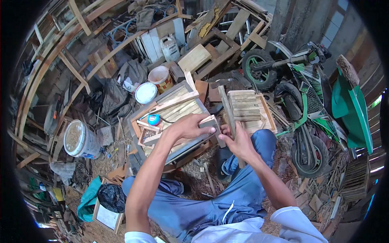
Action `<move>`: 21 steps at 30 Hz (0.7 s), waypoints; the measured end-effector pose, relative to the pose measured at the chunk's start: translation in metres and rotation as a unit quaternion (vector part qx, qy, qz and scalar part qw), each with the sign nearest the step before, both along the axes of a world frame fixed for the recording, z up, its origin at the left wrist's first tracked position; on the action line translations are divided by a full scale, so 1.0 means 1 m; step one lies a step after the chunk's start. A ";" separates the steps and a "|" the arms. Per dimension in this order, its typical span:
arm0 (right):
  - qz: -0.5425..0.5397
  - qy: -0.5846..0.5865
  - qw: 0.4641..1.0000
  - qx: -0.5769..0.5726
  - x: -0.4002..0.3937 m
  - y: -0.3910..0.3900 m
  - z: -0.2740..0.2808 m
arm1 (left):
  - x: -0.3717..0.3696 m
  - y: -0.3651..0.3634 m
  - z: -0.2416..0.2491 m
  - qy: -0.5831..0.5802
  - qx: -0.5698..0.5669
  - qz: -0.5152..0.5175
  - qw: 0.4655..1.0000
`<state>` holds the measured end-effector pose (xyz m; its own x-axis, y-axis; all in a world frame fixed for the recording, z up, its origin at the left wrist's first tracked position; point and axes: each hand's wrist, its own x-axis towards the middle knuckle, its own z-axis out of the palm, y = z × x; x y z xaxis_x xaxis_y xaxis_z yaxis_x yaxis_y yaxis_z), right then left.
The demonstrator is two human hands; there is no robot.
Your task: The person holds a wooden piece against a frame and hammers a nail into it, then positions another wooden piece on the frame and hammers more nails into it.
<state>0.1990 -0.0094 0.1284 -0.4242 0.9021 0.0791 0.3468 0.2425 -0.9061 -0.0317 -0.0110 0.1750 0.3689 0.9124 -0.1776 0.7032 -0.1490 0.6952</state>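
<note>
My left hand point(190, 126) is closed on a short wooden block point(209, 124), thumb pressed against its near face. Close beside it, my right hand point(240, 142) grips a long wooden strip point(225, 103) that stands up past the fingers and runs down below the palm. The right thumb also touches the lower end of the short piece by the block; the exact contact is partly hidden. Under my left hand lies a wooden panel with a grey frame point(135, 135). On it are a blue round tape measure point(153, 120), loose wooden strips and a small compartmented wooden box point(142, 141).
Slatted wooden pieces point(245, 106) lie beyond my right hand. Buckets point(83, 139) stand to the left, with a white-lidded pail point(146, 93) ahead. A small green motorbike point(302, 101) and a green wheelbarrow-like tub point(352, 113) are at the right. Wood scraps cover the ground.
</note>
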 end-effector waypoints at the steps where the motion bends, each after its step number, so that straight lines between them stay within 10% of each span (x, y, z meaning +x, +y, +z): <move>1: -0.008 0.069 0.997 -0.037 -0.005 -0.001 -0.002 | -0.001 -0.002 0.003 -0.015 0.012 0.002 1.000; 7: -0.082 0.104 0.991 -0.002 -0.026 -0.004 -0.030 | 0.023 -0.025 -0.003 0.105 0.330 0.213 0.914; 12: -0.185 0.122 0.975 -0.004 -0.052 -0.021 -0.043 | 0.057 -0.049 -0.058 -0.073 0.164 0.431 0.884; 21: -0.144 0.098 0.984 -0.039 -0.060 -0.026 -0.076 | 0.064 -0.023 -0.081 -0.142 0.094 0.414 0.894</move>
<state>0.1390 -0.0356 0.0525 -0.1333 0.9893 0.0596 0.2081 0.0867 -0.9743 0.0325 -0.0340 0.0937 -0.4414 0.8973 0.0011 0.4252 0.2082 0.8808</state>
